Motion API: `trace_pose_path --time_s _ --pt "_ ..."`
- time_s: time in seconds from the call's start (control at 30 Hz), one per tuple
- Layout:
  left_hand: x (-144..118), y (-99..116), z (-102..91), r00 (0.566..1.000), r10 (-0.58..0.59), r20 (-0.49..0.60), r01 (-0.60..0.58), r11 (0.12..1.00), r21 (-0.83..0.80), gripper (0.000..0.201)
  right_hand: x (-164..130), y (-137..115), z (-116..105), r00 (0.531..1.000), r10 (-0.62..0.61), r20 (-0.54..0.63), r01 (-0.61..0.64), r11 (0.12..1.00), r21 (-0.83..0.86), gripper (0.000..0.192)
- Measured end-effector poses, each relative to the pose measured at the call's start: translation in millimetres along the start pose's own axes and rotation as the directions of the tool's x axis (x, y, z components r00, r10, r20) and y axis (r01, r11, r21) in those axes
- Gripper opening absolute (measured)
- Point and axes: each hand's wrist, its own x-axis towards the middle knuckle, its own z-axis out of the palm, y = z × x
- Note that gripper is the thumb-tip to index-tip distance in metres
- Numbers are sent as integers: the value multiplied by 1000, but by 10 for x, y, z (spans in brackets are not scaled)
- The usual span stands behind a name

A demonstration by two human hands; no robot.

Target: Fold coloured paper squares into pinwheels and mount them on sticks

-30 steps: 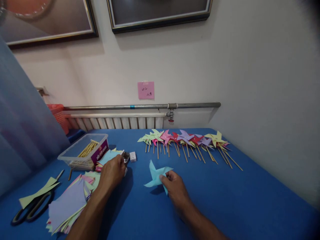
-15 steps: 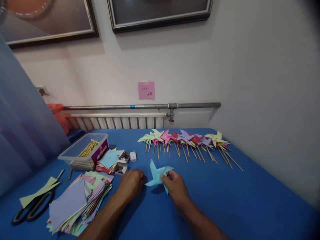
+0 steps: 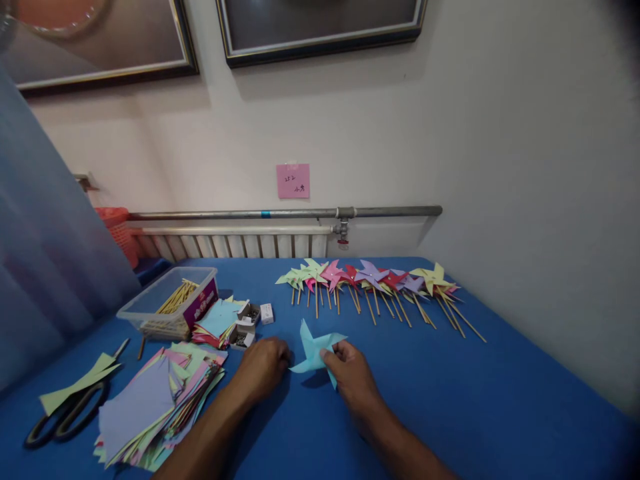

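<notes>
A light blue folded paper pinwheel [image 3: 311, 350] without a stick lies on the blue table [image 3: 450, 387]. My right hand [image 3: 353, 377] pinches its centre with fingertips. My left hand [image 3: 263, 367] rests closed just left of the pinwheel, its fingertips close to the paper; whether it holds something small I cannot tell. A small open box of pins [image 3: 244, 327] sits behind the left hand.
A row of finished coloured pinwheels on sticks [image 3: 375, 280] lies at the back. A clear tub of wooden sticks [image 3: 170, 303], stacks of coloured paper squares [image 3: 150, 400] and black scissors [image 3: 63, 413] occupy the left. A radiator [image 3: 240, 243] runs along the wall.
My left hand left the pin box and moved right to the blue pinwheel. My right hand kept its hold on the pinwheel.
</notes>
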Motion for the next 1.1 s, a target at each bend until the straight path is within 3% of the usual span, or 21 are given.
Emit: trace_pose_path --time_s 0.2,0.43,0.83,0.9,1.0,1.1 --pt "4 -1 5 998 -48 -27 49 998 31 17 -19 -8 -4 1000 -17 3 17 1000 -15 23" --pt "17 -110 11 999 31 15 -32 993 114 28 1 1 -7 1000 -26 15 26 1000 2 22" --pt "-20 -45 -61 1000 -29 13 26 981 193 28 20 4 -8 1000 -8 -2 8 1000 -16 24" --pt "-15 -79 -63 999 -23 -38 28 987 156 28 22 0 -8 1000 -7 0 7 1000 -16 25" --pt "-5 -137 -73 977 5 -214 -10 1000 -21 23 16 -1 -6 1000 -16 0 16 1000 -26 24" --pt "-28 -90 -79 909 67 -411 -196 939 -281 18 -2 -7 16 999 -36 -16 35 998 -46 24"
